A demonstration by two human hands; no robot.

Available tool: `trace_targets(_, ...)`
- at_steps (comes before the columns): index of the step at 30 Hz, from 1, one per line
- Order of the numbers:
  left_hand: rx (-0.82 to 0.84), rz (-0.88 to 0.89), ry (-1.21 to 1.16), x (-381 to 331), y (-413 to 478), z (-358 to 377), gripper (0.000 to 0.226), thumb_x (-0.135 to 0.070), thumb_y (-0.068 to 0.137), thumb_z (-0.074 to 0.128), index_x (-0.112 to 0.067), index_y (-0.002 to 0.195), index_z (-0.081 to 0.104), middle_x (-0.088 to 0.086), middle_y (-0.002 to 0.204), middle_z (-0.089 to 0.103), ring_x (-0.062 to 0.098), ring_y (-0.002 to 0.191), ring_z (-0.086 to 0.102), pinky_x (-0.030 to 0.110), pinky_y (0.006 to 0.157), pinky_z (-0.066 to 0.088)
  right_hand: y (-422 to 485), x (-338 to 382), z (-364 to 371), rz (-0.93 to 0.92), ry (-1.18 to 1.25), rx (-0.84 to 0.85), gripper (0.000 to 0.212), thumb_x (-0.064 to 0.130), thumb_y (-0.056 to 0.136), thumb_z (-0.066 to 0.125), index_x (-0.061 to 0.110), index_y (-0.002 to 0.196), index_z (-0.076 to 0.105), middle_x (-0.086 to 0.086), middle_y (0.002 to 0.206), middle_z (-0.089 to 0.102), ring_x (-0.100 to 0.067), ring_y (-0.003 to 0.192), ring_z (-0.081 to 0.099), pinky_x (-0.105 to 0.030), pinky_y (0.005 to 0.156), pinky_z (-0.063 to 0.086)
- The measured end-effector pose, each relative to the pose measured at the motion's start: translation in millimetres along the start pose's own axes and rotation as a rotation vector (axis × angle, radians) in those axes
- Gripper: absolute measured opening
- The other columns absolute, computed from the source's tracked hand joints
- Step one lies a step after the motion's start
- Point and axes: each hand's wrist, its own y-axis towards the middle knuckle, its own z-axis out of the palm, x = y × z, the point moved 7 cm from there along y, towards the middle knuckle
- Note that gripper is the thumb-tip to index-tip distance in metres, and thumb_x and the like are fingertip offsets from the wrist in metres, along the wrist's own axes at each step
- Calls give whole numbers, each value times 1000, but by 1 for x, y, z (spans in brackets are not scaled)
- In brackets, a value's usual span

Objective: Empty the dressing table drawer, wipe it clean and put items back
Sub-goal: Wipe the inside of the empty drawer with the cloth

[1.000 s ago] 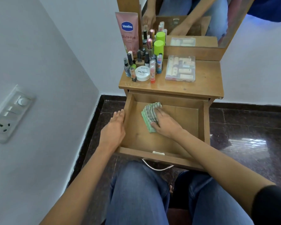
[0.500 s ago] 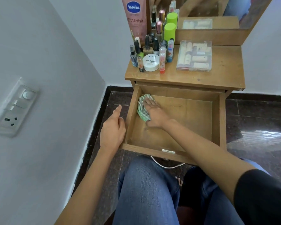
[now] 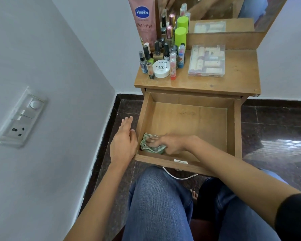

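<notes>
The drawer point(image 3: 189, 122) stands pulled out of the wooden bench point(image 3: 236, 80), bare but for a green-and-white cloth point(image 3: 146, 145) bunched in its near left corner. The right grip point(image 3: 165, 144) presses down on that cloth, though motion blur hides whether the fingers curl round it, while the left grip point(image 3: 123, 145) is released, fingers straight, against the outside of the drawer's left wall. On the bench top stand a Vaseline tube point(image 3: 143, 20), nail polish bottles point(image 3: 147, 57), a white jar point(image 3: 161, 68) and a clear plastic box point(image 3: 207, 60).

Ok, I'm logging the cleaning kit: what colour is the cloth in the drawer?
The cloth is green and white, patterned; seen best in the head view.
</notes>
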Motion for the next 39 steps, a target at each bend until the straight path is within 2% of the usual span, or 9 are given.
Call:
trace_targets(6,-89,-130,-143,24,5,-2,48,-9,101,38,-25,146,43,22,131,59,27,100,67,26,80,50,-4,2,-6,34,58,161,81,-14,79,41,30,147,33,6,156,24,-18,144,23,-38,120,12)
trace_targets(12,-144,-179,-237,25,3,-7,49,-10,101,35,-22,149,39,23,126,62,39,107,62,45,93,52,-32,5,-15,101,177,160,76,-11,84,41,30,147,33,9,153,29,-8,133,36,-26,112,26)
trace_targets(15,-165,-171,-259,23,3,-12,50,-9,102,35,-21,150,37,17,128,62,33,97,65,32,87,52,-48,13,-32,52,340,-28,73,-11,88,39,29,148,30,14,144,32,10,110,43,-4,86,35)
trace_targets(19,-145,-158,-282,24,3,-10,50,-13,102,33,-23,151,32,28,130,56,44,111,58,51,95,49,-55,31,-55,-94,269,-464,75,-13,88,38,22,151,19,10,157,12,1,143,10,-19,118,7)
trace_targets(22,-182,-138,-315,21,1,-14,49,-14,103,33,-17,152,32,18,142,51,20,122,56,26,106,40,-37,51,-44,-173,13,-450,84,-20,82,28,26,150,9,7,158,0,-4,145,-8,-23,118,-5)
trace_targets(26,-227,-168,-370,18,-3,-20,50,-18,106,32,-9,154,24,-8,110,52,-19,83,49,7,88,35,-15,68,-16,-240,-289,-159,91,-21,77,33,26,152,9,6,159,-3,-11,142,-18,-36,119,-6)
trace_targets(28,-225,-163,-369,17,-4,-20,50,-21,107,31,-9,155,22,-9,113,46,-21,94,47,1,83,28,-13,72,-18,-261,-391,-109,90,-18,77,38,23,152,14,3,160,1,-13,142,-17,-37,117,-8)
trace_targets(32,-209,-110,-278,16,0,-16,51,-26,106,31,-11,154,24,4,152,40,17,139,38,18,108,25,-5,71,-27,-262,-556,-117,74,-11,87,37,24,151,24,5,159,14,-19,147,-6,-44,121,2)
trace_targets(39,-195,-153,-217,25,4,-9,52,-30,105,30,-12,153,25,12,155,37,27,141,37,43,114,33,-9,43,-70,2,-450,-287,93,-20,84,30,38,150,0,21,147,-16,-7,138,-16,-34,117,13)
